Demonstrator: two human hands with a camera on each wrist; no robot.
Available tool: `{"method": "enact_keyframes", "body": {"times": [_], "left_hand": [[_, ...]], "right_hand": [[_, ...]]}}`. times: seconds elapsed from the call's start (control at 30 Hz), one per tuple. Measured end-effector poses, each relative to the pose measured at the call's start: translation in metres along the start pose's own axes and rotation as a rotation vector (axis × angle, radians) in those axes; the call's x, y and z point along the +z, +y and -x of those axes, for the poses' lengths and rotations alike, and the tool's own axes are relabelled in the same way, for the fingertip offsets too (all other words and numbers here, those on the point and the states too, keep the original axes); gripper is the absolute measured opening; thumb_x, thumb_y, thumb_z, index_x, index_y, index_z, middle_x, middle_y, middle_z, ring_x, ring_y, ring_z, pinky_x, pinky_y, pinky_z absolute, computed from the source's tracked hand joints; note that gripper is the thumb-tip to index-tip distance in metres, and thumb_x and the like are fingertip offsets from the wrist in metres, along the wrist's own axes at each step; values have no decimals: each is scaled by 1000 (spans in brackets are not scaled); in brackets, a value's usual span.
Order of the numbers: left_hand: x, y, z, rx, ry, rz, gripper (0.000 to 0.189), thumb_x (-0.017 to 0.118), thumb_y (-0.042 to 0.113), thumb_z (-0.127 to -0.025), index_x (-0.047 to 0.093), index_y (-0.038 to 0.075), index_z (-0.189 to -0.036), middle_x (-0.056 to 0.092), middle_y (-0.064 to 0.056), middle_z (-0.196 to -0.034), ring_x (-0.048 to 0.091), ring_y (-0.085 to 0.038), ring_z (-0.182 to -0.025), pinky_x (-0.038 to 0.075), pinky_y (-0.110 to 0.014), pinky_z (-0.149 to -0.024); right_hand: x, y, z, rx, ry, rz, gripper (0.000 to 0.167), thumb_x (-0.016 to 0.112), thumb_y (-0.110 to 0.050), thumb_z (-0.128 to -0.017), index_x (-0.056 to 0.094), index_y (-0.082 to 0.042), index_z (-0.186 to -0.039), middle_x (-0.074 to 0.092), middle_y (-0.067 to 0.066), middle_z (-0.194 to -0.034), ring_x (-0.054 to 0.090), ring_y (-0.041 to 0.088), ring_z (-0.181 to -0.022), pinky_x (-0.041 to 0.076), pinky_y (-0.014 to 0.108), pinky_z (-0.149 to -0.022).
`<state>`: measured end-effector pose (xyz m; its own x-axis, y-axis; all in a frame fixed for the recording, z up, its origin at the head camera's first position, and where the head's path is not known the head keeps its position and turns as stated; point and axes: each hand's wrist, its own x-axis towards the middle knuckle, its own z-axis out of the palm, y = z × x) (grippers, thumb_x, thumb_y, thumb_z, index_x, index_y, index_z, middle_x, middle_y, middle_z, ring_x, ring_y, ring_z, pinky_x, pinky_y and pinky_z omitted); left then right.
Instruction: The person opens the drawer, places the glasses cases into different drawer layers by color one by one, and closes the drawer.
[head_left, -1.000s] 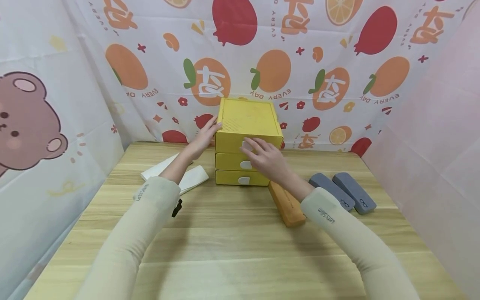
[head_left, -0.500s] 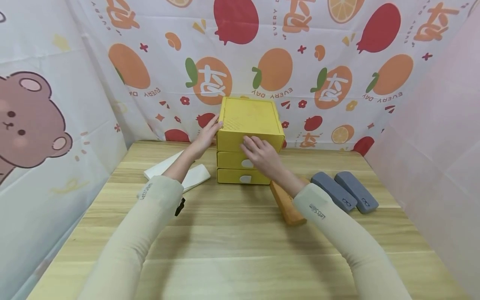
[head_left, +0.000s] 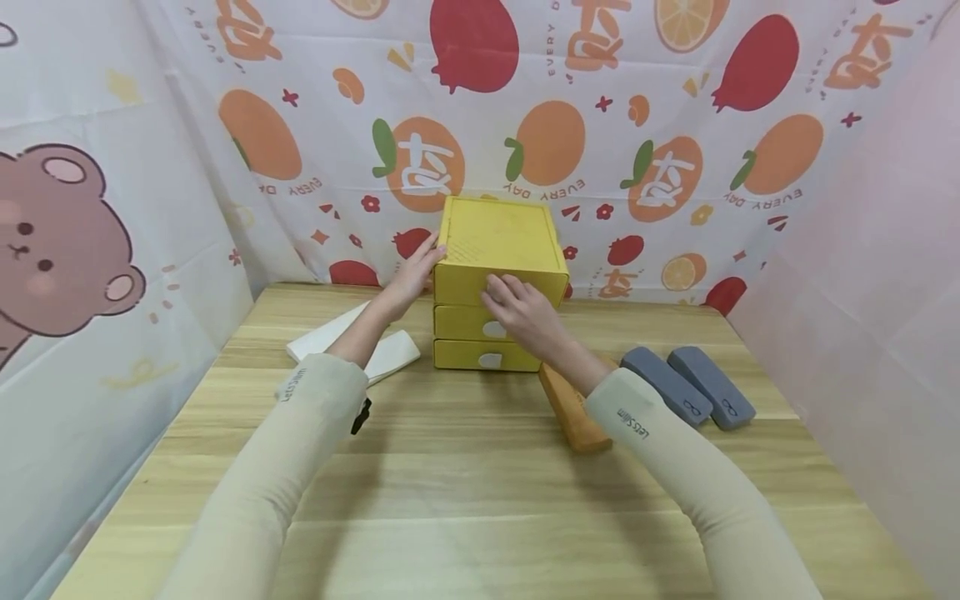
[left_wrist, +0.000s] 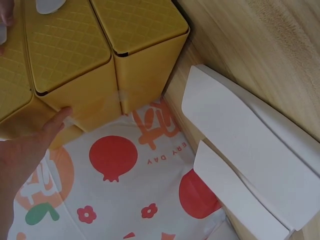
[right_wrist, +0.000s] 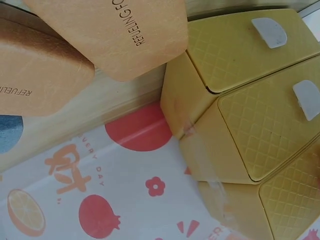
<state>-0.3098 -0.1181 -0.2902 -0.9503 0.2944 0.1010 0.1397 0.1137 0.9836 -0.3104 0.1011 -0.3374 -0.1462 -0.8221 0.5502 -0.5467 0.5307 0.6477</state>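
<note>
At the fingertips stands a yellow three-drawer box (head_left: 501,229) on the wooden worktop (head_left: 450,492). The left hand (head_left: 408,275) lies along its left side near the top edge, fingers fairly straight and gripping nothing. The right hand (head_left: 528,315) has its fingers bent against the front of the top drawer (head_left: 459,285); whether they pinch a tab there I cannot tell, since they cover that spot. Below the right fingers sit the middle drawer (head_left: 456,322) and the bottom drawer (head_left: 454,354), each with a white tab. Nearer the person than those fingers, partly under the right forearm, lies an orange-brown glasses case (head_left: 576,417); two grey glasses cases (head_left: 663,383) rest well to their right. Two white cases (head_left: 392,354) lie nearer the person than the left fingers, partly behind that forearm. The step in hand looks like working the top drawer, and it calls for a flat, firm brace from the left fingers while the right ones move it straight and level. The tiers look like separate units, so a sideways or upward tug could twist the top one.
</note>
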Motion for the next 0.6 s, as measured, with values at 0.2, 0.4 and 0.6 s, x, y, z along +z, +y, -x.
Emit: {"method": "enact_keyframes", "body": {"times": [0.2,0.4,0.6], "left_hand": [[-6,-15,-11,6,16,12,59,32,32,-100,5,16,-149,10,-12,-151,32,-32,-123,33,-47,-93],[-9,-25,-16,-4,40,-30,61,33,39,-98,6,21,-149,8,-8,-152,28,-28,-126,35,-40,-89],[-9,-23,-14,-3,47,-20,61,34,38,-98,6,19,-149,10,-7,-151,36,-27,-118,39,-36,-84]], "right_hand": [[0,-2,-1,-3,-1,-9,18,60,1,-87,64,-2,-105,49,16,-115,49,28,-97,47,28,-72],[1,-1,-1,-13,24,-27,23,64,2,-83,63,-1,-105,50,17,-114,51,29,-96,48,28,-74],[1,-2,-1,-5,37,-36,22,64,3,-82,64,-1,-104,51,17,-113,52,29,-95,48,29,-74]]}}
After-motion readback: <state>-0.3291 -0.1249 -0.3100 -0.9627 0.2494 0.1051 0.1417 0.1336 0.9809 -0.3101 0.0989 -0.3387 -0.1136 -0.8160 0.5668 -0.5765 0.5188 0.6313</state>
